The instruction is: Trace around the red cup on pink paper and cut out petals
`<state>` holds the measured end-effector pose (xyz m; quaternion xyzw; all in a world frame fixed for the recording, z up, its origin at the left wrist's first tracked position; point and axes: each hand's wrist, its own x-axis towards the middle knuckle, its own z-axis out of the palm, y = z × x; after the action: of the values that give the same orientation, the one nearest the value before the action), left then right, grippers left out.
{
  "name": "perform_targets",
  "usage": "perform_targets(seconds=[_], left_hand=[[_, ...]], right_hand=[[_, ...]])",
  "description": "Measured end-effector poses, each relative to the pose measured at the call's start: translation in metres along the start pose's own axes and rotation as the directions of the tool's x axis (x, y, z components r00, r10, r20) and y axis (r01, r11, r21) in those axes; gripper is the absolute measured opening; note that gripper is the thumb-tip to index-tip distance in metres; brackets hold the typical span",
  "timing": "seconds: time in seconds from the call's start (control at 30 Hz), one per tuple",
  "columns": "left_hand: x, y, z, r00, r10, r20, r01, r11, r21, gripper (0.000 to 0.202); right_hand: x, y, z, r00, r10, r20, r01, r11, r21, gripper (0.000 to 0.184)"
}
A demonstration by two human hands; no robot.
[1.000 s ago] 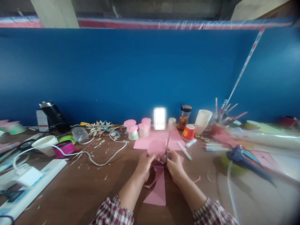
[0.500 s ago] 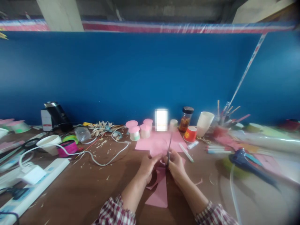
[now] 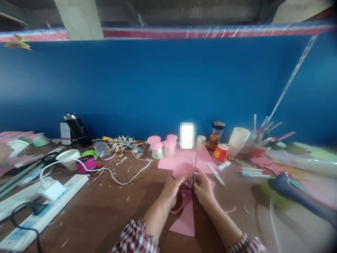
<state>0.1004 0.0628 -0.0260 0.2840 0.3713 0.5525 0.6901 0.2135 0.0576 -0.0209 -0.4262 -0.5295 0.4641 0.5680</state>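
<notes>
In the head view, my left hand [image 3: 171, 189] pinches a round piece of pink paper [image 3: 183, 169] by its near edge. My right hand [image 3: 203, 185] is closed around the scissors [image 3: 195, 172], whose blades point away from me, just right of the round. Below my hands lies a pink paper offcut [image 3: 186, 219] with a curved cut edge. Beyond them a larger pink sheet [image 3: 167, 162] is flat on the table. My fingers hide the scissor handles in part.
Several paper cups with pink round tops [image 3: 157, 150] stand behind the sheet. A red cup [image 3: 220, 154], a lidded jar [image 3: 216, 137] and a white pen [image 3: 216, 175] are to the right, a glue gun [image 3: 286, 188] farther right. Left are a power strip [image 3: 71, 191] and another person's hand [image 3: 4, 153].
The view has turned slightly left, so everything sits farther right in the picture. My grip on the paper and scissors looks the same. Another person's hand now shows at the left edge.
</notes>
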Motion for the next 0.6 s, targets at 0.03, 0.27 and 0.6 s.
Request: perform_targets(seconds=[0.03,0.27,0.6], left_hand=[[-0.0001,0.0003,0.0001,1.0,-0.007,0.001,0.007,1.0,-0.009,0.027],[-0.0043,0.0056,0.0042,0.997,-0.073,-0.04,0.072,0.997,-0.031,0.022],[-0.0035,0.0075,0.0035,0.996,0.086,-0.026,-0.087,0.994,-0.064,0.027]], right_hand=[[0.0,0.0001,-0.0001,1.0,0.0,-0.003,0.0,1.0,-0.019,0.044],[-0.0003,0.0027,-0.001,1.0,0.013,0.0,-0.013,0.999,-0.053,0.046],[-0.0008,0.0031,-0.0003,1.0,0.015,0.026,-0.015,1.0,-0.004,0.05]])
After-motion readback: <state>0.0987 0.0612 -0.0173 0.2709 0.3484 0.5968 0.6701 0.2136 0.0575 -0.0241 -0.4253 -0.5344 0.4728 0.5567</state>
